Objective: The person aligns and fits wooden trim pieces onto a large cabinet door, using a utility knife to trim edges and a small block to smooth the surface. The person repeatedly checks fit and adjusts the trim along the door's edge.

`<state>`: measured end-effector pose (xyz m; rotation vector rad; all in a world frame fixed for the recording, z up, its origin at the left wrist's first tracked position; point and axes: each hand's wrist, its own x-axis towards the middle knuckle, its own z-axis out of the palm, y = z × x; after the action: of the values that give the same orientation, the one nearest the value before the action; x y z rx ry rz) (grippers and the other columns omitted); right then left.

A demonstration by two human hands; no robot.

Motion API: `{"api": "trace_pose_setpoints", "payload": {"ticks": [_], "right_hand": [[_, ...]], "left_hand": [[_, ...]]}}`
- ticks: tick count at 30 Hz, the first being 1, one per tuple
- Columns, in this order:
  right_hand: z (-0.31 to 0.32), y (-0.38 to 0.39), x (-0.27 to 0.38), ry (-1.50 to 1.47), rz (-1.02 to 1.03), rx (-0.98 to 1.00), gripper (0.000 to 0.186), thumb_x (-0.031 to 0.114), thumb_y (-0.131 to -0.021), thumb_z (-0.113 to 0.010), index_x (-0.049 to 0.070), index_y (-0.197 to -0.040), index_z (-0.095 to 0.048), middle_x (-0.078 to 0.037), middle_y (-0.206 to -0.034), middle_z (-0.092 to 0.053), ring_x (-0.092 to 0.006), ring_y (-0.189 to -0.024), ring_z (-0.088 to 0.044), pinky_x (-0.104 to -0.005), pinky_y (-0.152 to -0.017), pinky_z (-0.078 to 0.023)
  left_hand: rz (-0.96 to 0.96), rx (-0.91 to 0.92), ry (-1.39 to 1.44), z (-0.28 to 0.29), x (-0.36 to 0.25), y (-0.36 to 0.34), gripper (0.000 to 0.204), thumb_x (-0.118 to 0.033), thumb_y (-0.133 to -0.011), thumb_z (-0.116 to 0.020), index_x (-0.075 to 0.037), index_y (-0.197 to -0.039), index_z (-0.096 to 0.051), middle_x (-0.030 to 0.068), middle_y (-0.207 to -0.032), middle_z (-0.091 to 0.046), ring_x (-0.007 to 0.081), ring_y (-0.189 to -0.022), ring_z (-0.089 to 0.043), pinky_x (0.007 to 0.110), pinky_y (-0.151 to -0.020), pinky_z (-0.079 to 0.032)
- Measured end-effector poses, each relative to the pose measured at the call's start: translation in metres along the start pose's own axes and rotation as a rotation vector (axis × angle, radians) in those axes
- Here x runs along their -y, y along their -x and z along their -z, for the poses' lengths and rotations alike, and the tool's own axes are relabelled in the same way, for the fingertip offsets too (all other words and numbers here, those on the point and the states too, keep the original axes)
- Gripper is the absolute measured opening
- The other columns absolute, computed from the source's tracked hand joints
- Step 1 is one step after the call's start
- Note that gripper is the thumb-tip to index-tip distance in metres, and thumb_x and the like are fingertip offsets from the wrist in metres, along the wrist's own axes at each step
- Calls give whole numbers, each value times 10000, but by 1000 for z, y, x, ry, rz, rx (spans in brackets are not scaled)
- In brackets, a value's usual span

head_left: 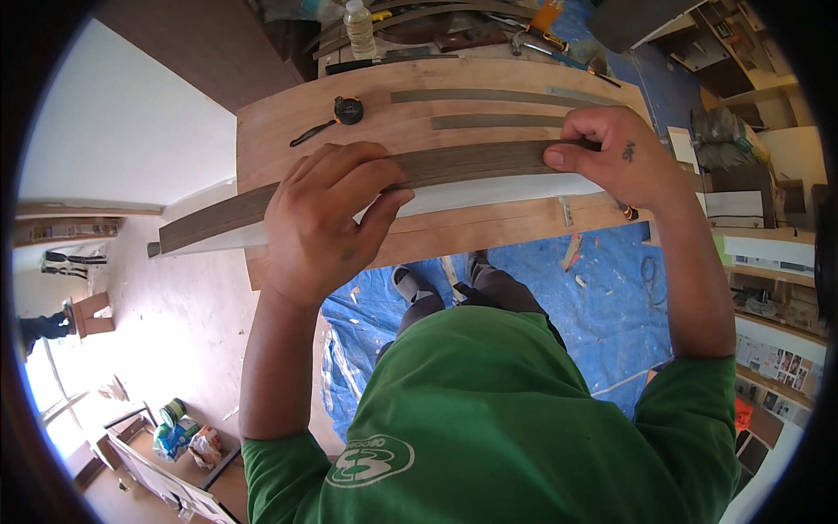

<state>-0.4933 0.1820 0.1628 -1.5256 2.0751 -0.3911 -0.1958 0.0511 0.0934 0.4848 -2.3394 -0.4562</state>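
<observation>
A long, dark wood-grain strip runs across the light plywood worktop, over a white piece. My left hand grips the strip left of centre, fingers curled over its far edge and thumb bent near the front. Near the strip's right end, my right hand holds it with curled fingers and thumb pressed on the face. A tape measure and two thinner grey-brown strips lie beyond it.
A bottle, hammer and other tools sit at the back. A brown panel stands back left. A blue sheet covers the floor under my feet. Shelving lines the right, and a low wooden frame with bags is lower left.
</observation>
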Motion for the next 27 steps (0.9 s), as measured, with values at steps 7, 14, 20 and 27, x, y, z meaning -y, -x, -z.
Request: {"api": "trace_pose_setpoints", "payload": {"ticks": [7,14,20,27], "right_hand": [[0,-2,3,26,-55,15,316,294,-924,-832,13,-873,-695,-46,-747,-605,-145,-721,-556,-341,-672,-447],[-1,0,4,43,-22,-8,320,299,-915,-836,10,-883,-701,-61,-752,-613,-163,-707,-560,-356,-665,-451],[-3,0,7,74,-23,-22,309,290,-906,-837,12,-889,-705,-84,-756,-625,-181,-696,-564,-364,-661,-451],[-5,0,9,105,-34,-44,303,280,-905,-832,7,-874,-706,-101,-749,-631,-206,-690,-580,-379,-657,-453]], "left_hand": [[19,10,1,0,-1,0,164,-122,-784,-861,-109,-888,-735,20,-977,-741,239,-867,-714,388,-789,-566],[25,13,-7,0,0,1,166,-130,-784,-863,-111,-887,-733,16,-978,-741,234,-867,-719,390,-795,-570],[18,11,-3,0,0,1,165,-130,-786,-860,-112,-887,-730,16,-975,-738,237,-870,-718,391,-799,-567],[61,44,56,3,-2,-1,186,-131,-781,-851,-100,-912,-723,30,-978,-728,271,-901,-706,414,-831,-551]]}}
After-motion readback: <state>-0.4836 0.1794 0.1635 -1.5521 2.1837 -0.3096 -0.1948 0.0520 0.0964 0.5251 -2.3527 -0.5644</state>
